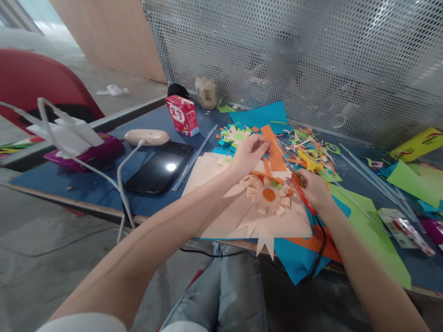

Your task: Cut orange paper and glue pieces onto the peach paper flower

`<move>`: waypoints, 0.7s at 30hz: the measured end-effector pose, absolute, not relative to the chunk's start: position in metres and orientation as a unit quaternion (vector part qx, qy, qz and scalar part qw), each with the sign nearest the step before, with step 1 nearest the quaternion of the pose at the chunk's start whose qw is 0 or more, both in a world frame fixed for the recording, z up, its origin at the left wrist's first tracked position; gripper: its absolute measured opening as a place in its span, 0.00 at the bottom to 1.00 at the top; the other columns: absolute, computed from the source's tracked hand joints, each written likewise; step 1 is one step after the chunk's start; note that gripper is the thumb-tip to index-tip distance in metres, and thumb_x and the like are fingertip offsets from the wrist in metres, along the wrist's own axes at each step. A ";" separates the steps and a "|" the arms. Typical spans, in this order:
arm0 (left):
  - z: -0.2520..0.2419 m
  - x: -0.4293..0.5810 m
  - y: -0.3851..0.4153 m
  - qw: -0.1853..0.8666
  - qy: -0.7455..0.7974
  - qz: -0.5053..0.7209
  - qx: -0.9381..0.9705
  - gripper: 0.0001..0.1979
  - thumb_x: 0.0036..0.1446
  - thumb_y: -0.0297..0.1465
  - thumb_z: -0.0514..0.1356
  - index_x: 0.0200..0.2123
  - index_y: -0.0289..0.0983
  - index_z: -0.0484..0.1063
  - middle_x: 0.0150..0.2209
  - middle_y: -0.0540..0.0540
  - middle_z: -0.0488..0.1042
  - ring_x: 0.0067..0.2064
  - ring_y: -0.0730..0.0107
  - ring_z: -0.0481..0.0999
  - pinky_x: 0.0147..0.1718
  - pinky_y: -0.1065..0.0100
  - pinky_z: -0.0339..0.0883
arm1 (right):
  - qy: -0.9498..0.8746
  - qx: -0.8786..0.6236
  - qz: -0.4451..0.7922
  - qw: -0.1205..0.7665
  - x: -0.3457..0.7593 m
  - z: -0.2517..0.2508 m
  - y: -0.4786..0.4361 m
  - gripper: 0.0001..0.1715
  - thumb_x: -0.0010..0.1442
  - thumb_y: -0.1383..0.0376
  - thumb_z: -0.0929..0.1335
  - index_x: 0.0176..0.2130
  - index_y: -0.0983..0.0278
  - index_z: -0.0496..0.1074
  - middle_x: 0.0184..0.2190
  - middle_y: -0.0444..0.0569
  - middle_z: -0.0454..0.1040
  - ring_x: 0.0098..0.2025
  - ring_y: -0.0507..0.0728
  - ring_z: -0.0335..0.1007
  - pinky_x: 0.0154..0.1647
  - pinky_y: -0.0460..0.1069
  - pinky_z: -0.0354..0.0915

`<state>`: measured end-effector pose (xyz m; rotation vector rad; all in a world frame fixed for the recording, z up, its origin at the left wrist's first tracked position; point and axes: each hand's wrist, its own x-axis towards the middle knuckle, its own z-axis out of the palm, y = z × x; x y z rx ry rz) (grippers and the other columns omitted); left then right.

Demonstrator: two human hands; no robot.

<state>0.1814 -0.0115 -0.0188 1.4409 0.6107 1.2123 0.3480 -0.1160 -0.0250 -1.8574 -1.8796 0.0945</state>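
Observation:
My left hand pinches the left edge of an orange paper strip, with thumb and fingers together. My right hand is closed around scissors, their blades lying at the strip's right side. Just beside that hand is a long red handle, a black cord trailing from its lower end; what tool it belongs to is unclear. Below my hands a peach paper rosette with an orange centre and ribbon tails rests on peach paper sheets. A green, white and blue paper flower lies beyond my left hand.
Paper scraps and a yellow object lie behind my right hand. Clear glue sticks and green paper are right. On the left are a phone, white cables and a red box. A perforated panel stands behind.

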 end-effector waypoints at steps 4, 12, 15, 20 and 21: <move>-0.019 0.182 -0.012 0.551 0.252 0.504 0.616 0.07 0.55 0.22 0.53 0.25 0.34 0.62 0.21 0.52 0.70 0.23 0.81 0.71 0.19 0.79 0.62 | -0.692 -0.677 0.033 0.247 0.349 -0.026 -0.115 0.24 0.52 0.46 0.61 0.21 0.61 0.53 0.15 0.38 0.52 0.19 0.48 0.44 0.20 0.45 0.46; -0.018 0.182 -0.011 0.556 0.268 0.496 0.611 0.08 0.55 0.22 0.53 0.24 0.35 0.60 0.21 0.52 0.70 0.23 0.80 0.71 0.19 0.78 0.62 | -0.688 -0.684 0.037 0.242 0.345 -0.022 -0.116 0.26 0.51 0.45 0.61 0.19 0.61 0.51 0.14 0.37 0.48 0.18 0.48 0.42 0.20 0.45 0.46; -0.019 0.182 -0.011 0.555 0.263 0.497 0.613 0.08 0.55 0.23 0.53 0.24 0.35 0.60 0.21 0.52 0.70 0.23 0.80 0.72 0.19 0.78 0.62 | -0.684 -0.687 0.040 0.242 0.345 -0.022 -0.116 0.25 0.50 0.45 0.61 0.19 0.61 0.52 0.14 0.37 0.48 0.18 0.48 0.42 0.20 0.45 0.46; -0.023 0.183 -0.011 0.564 0.243 0.485 0.623 0.07 0.55 0.23 0.53 0.25 0.34 0.62 0.21 0.51 0.71 0.23 0.81 0.71 0.19 0.79 0.62 | -0.687 -0.685 0.050 0.239 0.348 -0.025 -0.115 0.23 0.51 0.47 0.62 0.21 0.61 0.53 0.15 0.38 0.49 0.19 0.48 0.44 0.21 0.45 0.46; -0.024 0.183 -0.011 0.564 0.237 0.485 0.625 0.07 0.55 0.23 0.53 0.25 0.34 0.62 0.22 0.51 0.71 0.23 0.80 0.71 0.19 0.79 0.62 | -0.688 -0.684 0.050 0.239 0.349 -0.025 -0.115 0.22 0.52 0.48 0.62 0.21 0.61 0.53 0.15 0.38 0.50 0.19 0.48 0.44 0.21 0.45 0.46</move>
